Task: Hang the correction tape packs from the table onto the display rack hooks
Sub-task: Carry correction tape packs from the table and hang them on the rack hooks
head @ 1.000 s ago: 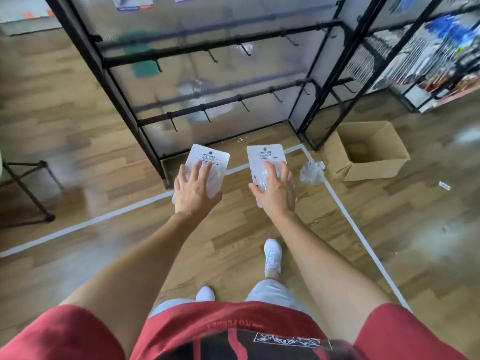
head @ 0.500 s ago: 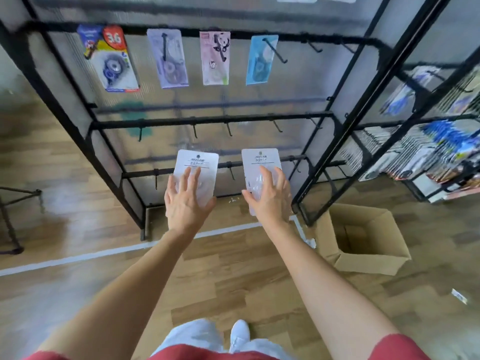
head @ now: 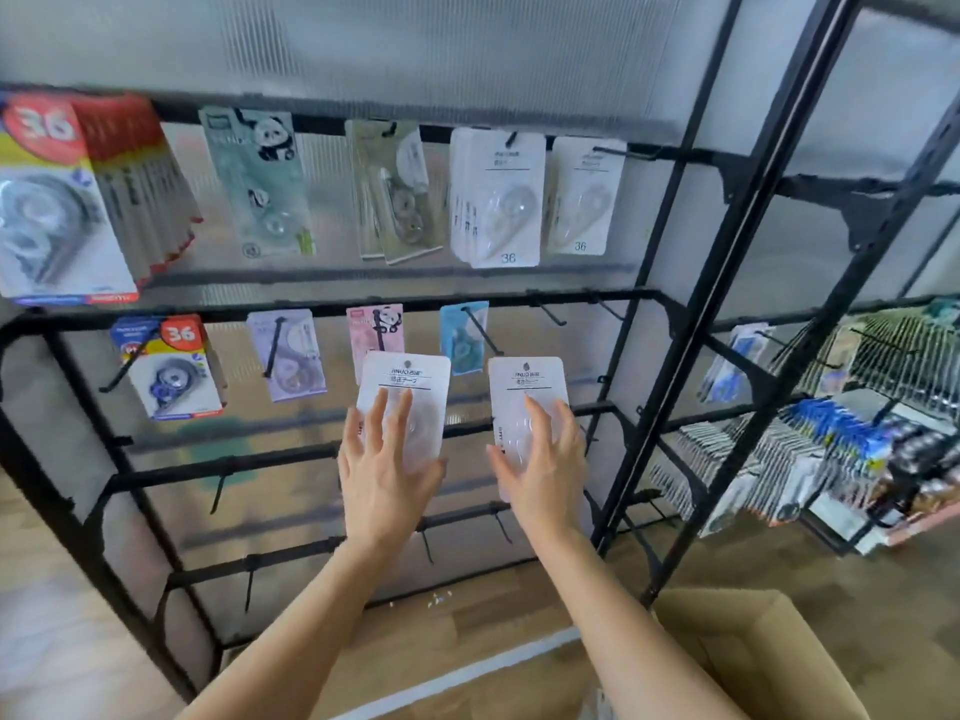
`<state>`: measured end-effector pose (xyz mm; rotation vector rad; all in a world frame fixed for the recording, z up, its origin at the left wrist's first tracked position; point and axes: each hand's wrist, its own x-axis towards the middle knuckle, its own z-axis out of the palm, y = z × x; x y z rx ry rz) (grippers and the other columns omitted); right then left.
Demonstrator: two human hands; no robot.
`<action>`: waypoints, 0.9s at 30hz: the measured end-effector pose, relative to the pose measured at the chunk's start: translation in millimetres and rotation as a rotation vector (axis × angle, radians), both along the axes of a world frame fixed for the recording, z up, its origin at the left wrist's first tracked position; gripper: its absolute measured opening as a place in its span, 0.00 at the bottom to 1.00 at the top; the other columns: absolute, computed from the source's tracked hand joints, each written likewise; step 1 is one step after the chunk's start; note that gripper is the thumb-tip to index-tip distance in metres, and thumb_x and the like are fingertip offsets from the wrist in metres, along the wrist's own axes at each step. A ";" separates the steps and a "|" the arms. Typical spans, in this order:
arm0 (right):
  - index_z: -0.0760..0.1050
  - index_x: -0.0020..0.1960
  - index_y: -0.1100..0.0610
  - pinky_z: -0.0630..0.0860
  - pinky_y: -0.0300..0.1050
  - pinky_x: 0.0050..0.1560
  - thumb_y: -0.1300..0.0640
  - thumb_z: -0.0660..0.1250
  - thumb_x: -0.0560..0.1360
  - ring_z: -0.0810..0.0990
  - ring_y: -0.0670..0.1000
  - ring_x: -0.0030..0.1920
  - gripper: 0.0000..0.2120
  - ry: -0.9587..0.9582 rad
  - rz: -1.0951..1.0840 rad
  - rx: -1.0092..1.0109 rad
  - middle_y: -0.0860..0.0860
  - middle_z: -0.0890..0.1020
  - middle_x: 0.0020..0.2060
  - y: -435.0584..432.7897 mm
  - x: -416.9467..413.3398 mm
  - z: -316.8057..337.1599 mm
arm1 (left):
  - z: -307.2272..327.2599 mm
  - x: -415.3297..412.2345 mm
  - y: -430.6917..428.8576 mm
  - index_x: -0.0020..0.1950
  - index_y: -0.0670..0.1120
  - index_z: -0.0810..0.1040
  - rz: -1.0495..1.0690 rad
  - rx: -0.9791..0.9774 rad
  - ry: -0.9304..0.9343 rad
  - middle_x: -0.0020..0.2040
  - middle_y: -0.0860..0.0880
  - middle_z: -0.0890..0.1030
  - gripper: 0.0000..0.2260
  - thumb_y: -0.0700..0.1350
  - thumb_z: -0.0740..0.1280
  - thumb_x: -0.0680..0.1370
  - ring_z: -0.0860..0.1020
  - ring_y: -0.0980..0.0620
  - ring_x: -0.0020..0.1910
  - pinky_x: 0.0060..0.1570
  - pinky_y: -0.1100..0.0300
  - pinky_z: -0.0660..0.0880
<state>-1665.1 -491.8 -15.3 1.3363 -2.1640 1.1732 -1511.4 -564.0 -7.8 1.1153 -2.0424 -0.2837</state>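
My left hand [head: 382, 475] holds one white correction tape pack [head: 408, 376] upright, fingers spread over its front. A second white pack [head: 524, 379] stands upright in my right hand [head: 540, 465], held the same way. Both packs are raised in front of the black display rack [head: 670, 324], just below its middle rail. On that rail, two bare hooks [head: 550, 311] stick out up and to the right of the right pack. Matching white packs [head: 498, 200] hang on the top rail. The table is out of view.
Other tape packs hang along the top and middle rails, among them a red and yellow one [head: 166, 366] and a blue one [head: 462, 335]. Lower rails carry bare hooks. An open cardboard box [head: 753, 652] sits on the floor at right, near a stocked neighbouring rack [head: 831, 433].
Both hands have risen with their packs from floor level up to the middle rail. My view has tilted upward, bringing the top rail and its hanging packs into sight.
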 end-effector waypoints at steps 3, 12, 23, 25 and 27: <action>0.65 0.67 0.53 0.76 0.59 0.52 0.44 0.70 0.69 0.73 0.65 0.61 0.31 0.008 -0.040 -0.087 0.63 0.71 0.64 -7.3 -29.2 26.5 | 21.6 -29.1 -10.1 0.72 0.56 0.56 -0.044 -0.059 0.048 0.74 0.43 0.64 0.39 0.48 0.76 0.68 0.61 0.33 0.72 0.66 0.37 0.63; 0.68 0.69 0.54 0.75 0.62 0.57 0.39 0.61 0.72 0.65 0.61 0.68 0.30 0.024 -0.067 -0.304 0.60 0.66 0.70 -35.6 -120.0 98.7 | 62.1 -112.5 -31.8 0.73 0.53 0.60 -0.090 -0.179 0.134 0.74 0.43 0.65 0.34 0.55 0.68 0.70 0.62 0.32 0.71 0.63 0.36 0.65; 0.66 0.70 0.47 0.69 0.63 0.60 0.38 0.63 0.72 0.65 0.61 0.70 0.29 0.243 -0.024 -0.401 0.55 0.65 0.72 -68.5 -211.5 158.3 | 38.9 -198.9 -58.5 0.73 0.53 0.62 0.092 -0.155 0.057 0.72 0.44 0.67 0.33 0.63 0.58 0.69 0.64 0.34 0.70 0.58 0.34 0.69; 0.65 0.70 0.46 0.71 0.63 0.59 0.38 0.63 0.71 0.66 0.61 0.70 0.29 0.273 -0.002 -0.420 0.53 0.64 0.72 -74.0 -217.9 158.9 | 33.9 -203.7 -61.6 0.73 0.54 0.61 0.125 -0.148 0.077 0.73 0.46 0.66 0.34 0.63 0.58 0.69 0.64 0.34 0.70 0.59 0.34 0.68; 0.65 0.70 0.45 0.71 0.63 0.58 0.37 0.63 0.71 0.65 0.61 0.70 0.30 0.294 0.010 -0.443 0.52 0.63 0.72 -78.3 -222.1 159.2 | 32.5 -207.6 -63.7 0.73 0.54 0.61 0.154 -0.167 0.071 0.72 0.46 0.66 0.34 0.63 0.58 0.69 0.64 0.34 0.70 0.58 0.35 0.69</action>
